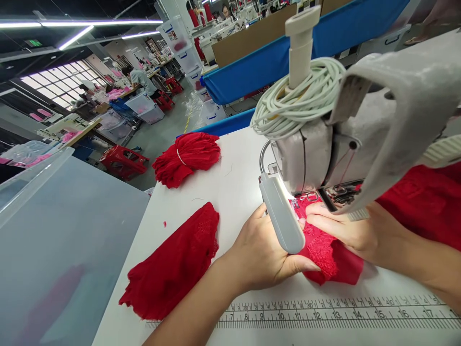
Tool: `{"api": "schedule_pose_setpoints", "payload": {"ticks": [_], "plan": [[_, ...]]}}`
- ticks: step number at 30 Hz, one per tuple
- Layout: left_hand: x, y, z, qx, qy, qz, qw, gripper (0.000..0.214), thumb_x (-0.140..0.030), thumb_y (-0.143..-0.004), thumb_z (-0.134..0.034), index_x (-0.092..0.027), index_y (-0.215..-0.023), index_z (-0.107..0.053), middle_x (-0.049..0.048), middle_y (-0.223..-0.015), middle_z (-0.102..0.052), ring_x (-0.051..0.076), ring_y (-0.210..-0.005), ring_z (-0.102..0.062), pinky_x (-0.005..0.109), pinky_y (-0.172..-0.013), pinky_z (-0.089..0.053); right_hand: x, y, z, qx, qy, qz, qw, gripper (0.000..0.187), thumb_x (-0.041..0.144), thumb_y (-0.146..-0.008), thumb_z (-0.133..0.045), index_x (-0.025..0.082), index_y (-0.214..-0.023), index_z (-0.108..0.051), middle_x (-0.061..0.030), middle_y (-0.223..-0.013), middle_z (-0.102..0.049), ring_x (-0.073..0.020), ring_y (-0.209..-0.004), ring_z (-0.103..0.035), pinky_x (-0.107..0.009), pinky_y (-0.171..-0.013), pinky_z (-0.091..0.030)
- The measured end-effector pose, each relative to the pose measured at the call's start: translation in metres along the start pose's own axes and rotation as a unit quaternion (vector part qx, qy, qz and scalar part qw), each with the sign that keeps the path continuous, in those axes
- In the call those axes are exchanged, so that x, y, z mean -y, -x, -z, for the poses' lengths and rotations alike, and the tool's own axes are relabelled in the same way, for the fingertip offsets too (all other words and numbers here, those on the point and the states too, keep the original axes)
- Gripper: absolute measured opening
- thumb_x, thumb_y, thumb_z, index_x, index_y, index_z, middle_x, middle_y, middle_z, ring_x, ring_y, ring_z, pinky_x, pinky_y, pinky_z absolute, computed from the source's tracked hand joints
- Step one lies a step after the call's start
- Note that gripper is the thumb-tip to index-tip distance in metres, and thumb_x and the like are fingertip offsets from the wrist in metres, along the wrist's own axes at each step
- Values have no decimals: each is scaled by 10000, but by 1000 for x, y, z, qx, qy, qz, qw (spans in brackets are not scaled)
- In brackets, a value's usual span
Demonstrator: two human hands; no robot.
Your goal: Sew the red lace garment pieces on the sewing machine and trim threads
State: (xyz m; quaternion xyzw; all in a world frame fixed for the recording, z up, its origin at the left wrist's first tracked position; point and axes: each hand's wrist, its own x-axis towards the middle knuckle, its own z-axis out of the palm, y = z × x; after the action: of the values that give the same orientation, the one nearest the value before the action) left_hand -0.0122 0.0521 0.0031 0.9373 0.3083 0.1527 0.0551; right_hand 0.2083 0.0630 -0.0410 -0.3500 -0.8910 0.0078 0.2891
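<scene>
A piece of red lace fabric (320,252) lies under the head of a white sewing machine (313,154), lit by a small lamp (283,216). My left hand (261,252) is at the left edge of this fabric, its thumb resting on top. The lamp hides part of its fingers. On the right, my right hand (353,230) has its bent fingers pressed together on the lace near the needle area; the machine's guard covers some of that hand. The needle itself is hidden.
A folded red fabric piece (176,264) and a tied red bundle (189,156) lie left on the white table (236,192). A printed ruler (324,312) runs along the front. A translucent bin (72,230) stands left. More red fabric (428,206) lies right. Co-workers sit farther off.
</scene>
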Motion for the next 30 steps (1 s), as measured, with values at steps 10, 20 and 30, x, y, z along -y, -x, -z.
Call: {"api": "schedule_pose_setpoints", "payload": {"ticks": [10,20,30], "plan": [[6,-3,7,5,12,-18,1000,712,-597,-962,-155,-165,-757,-683,72,-810,-632,208,-874,-561,378,-925,-429,1,3,-6,27,70,27,997,380,114,-927,-322,194,-794,-668,-49,-848,-680,-133,-543,-433,-308,-498,-272],[6,-4,4,31,18,-10,999,734,-636,-941,-130,-154,-762,-653,73,-861,-624,189,-814,-517,370,-907,-413,1,6,-11,49,55,-49,996,324,157,-906,-355,216,-792,-652,-52,-850,-668,-191,-740,-535,-308,-613,-361],[8,-4,4,14,19,-17,1000,707,-635,-944,-171,-161,-771,-665,68,-834,-628,202,-868,-553,380,-953,-414,-3,10,-10,50,3,-64,997,279,194,-913,-408,241,-879,-681,-46,-836,-685,-203,-806,-599,-309,-664,-440]]}}
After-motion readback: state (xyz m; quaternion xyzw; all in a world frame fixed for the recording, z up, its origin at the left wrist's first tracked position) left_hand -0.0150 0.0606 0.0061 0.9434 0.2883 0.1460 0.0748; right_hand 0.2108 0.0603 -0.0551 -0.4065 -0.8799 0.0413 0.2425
